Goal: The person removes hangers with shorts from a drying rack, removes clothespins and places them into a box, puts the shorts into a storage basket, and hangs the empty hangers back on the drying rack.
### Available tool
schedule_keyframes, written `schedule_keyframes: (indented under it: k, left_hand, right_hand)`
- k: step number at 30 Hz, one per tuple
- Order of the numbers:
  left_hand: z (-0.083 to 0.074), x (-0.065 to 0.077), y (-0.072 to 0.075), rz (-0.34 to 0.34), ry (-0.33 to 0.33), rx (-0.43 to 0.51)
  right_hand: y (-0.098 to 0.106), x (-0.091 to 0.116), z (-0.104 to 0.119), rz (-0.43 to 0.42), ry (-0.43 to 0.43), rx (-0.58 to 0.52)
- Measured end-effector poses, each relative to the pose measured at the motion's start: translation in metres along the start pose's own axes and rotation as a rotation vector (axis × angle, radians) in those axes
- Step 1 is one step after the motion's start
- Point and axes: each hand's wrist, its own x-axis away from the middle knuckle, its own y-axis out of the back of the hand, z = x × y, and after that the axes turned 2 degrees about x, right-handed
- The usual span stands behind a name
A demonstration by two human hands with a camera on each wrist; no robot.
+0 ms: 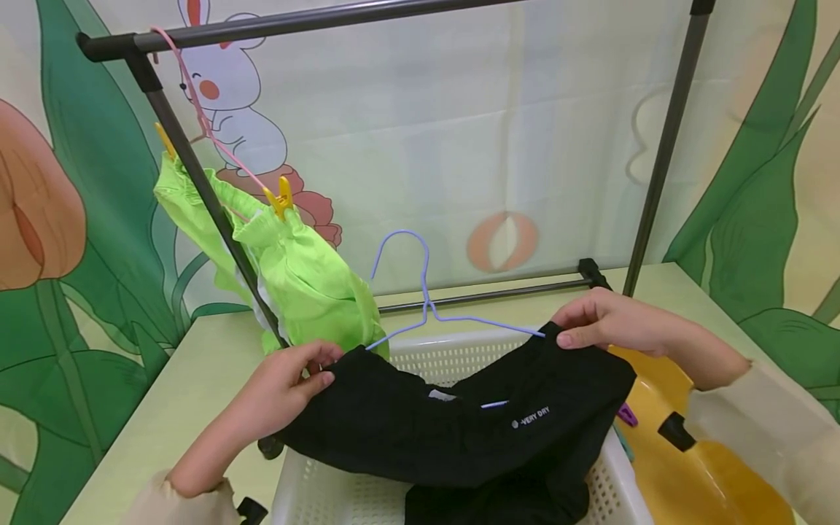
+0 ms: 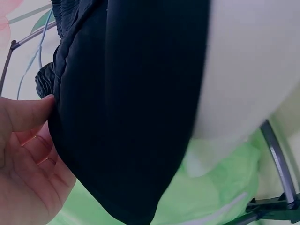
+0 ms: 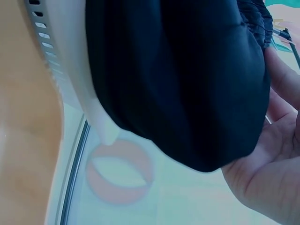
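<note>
Black shorts (image 1: 453, 437) with an elastic waist and small white lettering are stretched between both hands above a white basket (image 1: 298, 488). My left hand (image 1: 278, 386) pinches one end of the waistband between thumb and fingers. At the other end, my right hand (image 1: 613, 324) grips the waistband the same way. A blue-violet wire hanger (image 1: 425, 281) sits inside the waist, its hook upright and its arms reaching toward each held end. The wrist views show the black cloth (image 2: 126, 103) hanging beside the fingers; the hanger tips are hidden.
A dark metal rack (image 1: 315, 22) stands behind. On its left, a pink hanger (image 1: 197, 102) carries a bright green garment (image 1: 302, 284) with yellow clips (image 1: 282, 197). Right of the basket lies a yellow-orange tub (image 1: 709, 467), with a purple clip (image 1: 627, 415) near its edge.
</note>
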Motion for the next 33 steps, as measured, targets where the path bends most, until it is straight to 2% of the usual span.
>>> schedule_keyframes:
  k: [10,20,27,33]
  left_hand:
    - [-0.012,-0.007,0.009,-0.002,-0.032,-0.059]
    - [-0.025,-0.014,0.014,-0.031,-0.049,-0.116]
    - [-0.036,-0.019,0.017,-0.048,-0.051,-0.169]
    - [-0.043,-0.024,0.018,-0.065,-0.054,-0.218]
  right_hand:
    - [0.0,0.002,0.006,-0.016,0.01,0.034]
    - [-0.003,0.002,0.015,-0.02,0.113,0.034]
    - [-0.004,0.002,0.023,-0.079,0.073,0.1]
    - [-0.004,0.002,0.03,-0.078,0.08,0.128]
